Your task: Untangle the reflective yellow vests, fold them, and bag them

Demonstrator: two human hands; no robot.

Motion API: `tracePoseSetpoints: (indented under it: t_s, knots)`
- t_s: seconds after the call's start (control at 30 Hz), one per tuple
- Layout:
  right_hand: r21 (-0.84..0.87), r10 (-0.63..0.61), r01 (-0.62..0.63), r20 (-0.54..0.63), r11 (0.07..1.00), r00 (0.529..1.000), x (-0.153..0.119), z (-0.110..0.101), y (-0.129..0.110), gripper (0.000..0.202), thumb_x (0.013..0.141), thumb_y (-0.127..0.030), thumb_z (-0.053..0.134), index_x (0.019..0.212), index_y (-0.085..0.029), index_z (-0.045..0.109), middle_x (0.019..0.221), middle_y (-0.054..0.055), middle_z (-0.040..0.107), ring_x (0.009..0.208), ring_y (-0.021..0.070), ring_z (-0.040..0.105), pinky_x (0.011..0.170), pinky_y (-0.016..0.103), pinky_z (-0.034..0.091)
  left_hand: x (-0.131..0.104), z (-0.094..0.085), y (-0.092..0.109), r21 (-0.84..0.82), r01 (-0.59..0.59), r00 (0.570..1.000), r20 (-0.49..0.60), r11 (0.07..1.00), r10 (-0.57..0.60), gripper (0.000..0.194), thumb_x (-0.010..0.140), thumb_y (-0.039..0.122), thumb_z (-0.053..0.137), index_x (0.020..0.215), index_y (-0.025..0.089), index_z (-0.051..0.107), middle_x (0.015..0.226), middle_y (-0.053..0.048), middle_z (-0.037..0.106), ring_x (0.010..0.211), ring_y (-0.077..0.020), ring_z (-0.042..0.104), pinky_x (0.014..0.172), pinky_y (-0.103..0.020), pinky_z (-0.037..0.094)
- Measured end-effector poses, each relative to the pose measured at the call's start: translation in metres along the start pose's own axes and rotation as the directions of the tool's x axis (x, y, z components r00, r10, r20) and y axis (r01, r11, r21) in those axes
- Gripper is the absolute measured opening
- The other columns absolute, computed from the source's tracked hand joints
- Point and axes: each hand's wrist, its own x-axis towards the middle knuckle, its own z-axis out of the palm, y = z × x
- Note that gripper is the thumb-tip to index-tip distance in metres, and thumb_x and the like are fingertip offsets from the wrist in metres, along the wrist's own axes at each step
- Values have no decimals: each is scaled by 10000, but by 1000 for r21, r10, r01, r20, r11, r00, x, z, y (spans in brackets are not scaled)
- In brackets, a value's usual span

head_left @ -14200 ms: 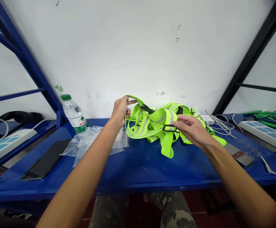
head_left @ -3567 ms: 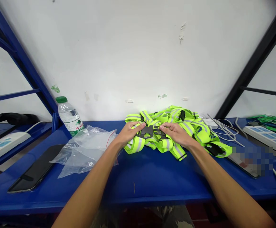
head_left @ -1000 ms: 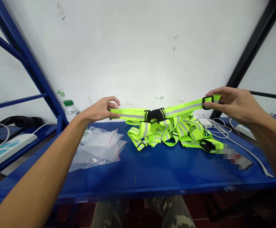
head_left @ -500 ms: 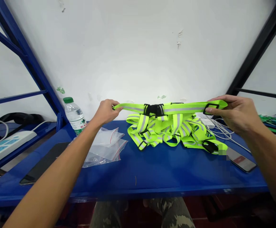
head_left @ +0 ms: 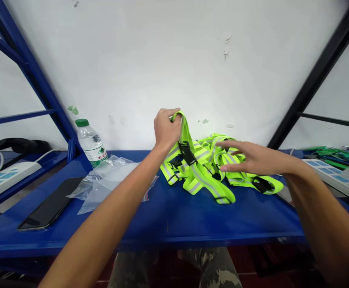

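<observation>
My left hand [head_left: 167,127] is closed on one end of a neon yellow-green reflective belt [head_left: 203,176] with a grey stripe. From that hand the belt hangs down past its black side-release buckle [head_left: 187,153], and its far end reaches the blue tabletop. Behind and to the right lies a tangled pile of similar reflective straps [head_left: 233,154] with black buckles. My right hand [head_left: 242,157] is open over this pile, fingers apart and pointing left, holding nothing that I can see. Where the belt crosses the pile, parts of both are hard to tell apart.
Clear zip bags [head_left: 102,186] lie left of the straps. Behind them stands a water bottle [head_left: 90,144] with a green cap. A dark phone [head_left: 53,204] rests at the left on the blue table [head_left: 192,224]. Power strips [head_left: 9,180] sit at both sides. A white wall rises behind.
The belt was stretched level between both hands; my right hand has let go and moved left over the pile. My left hand has moved right, and the belt now hangs from it.
</observation>
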Motion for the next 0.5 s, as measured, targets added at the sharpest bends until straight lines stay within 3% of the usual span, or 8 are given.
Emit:
tracePoseSetpoints:
  t_s: [0.1, 0.17, 0.27, 0.4, 0.5]
  knots:
    - [78, -20, 33, -168, 996, 986, 27, 0, -34, 706, 766, -619, 629, 1301, -163, 560, 1297, 161, 613, 969, 282, 680, 786, 374, 553, -5, 6, 22, -75, -57, 997, 51, 996, 61, 212, 862, 178, 562, 985, 208, 732, 1056, -57, 695, 1004, -173, 631, 943, -323, 476]
    - [146, -3, 27, -167, 989, 986, 45, 4, -50, 517, 822, -582, 583, 1019, -113, 674, 944, 164, 732, 719, 244, 702, 646, 337, 553, -8, 6, 32, -129, -74, 993, 82, 989, 85, 223, 861, 169, 555, 1006, 199, 722, 1081, -60, 689, 1004, -169, 632, 932, -317, 486]
    - [347, -9, 50, -118, 936, 993, 62, 10, -61, 376, 877, -478, 540, 765, -133, 641, 540, 77, 649, 466, 191, 627, 486, 290, 508, -14, 3, 37, -195, -31, 989, 133, 980, 58, 243, 844, 191, 576, 1056, 164, 693, 1149, -84, 673, 964, -177, 644, 911, -332, 505]
    - [511, -33, 112, -161, 852, 986, 68, 14, -66, 122, 747, -261, 685, 783, -159, 629, 500, 21, 623, 413, 169, 593, 408, 249, 465, -20, -1, 39, -254, 44, 974, 227, 966, 15, 289, 872, 255, 542, 1119, 146, 644, 1113, -100, 685, 936, -198, 658, 862, -357, 529]
    - [544, 0, 145, -258, 826, 966, 69, 16, -71, 68, 685, -148, 660, 741, -167, 625, 471, -10, 588, 391, 139, 560, 388, 224, 443, -22, -4, 43, -301, 34, 962, 269, 953, 51, 316, 881, 270, 529, 1164, 152, 606, 1157, -105, 663, 1008, -215, 647, 877, -368, 530]
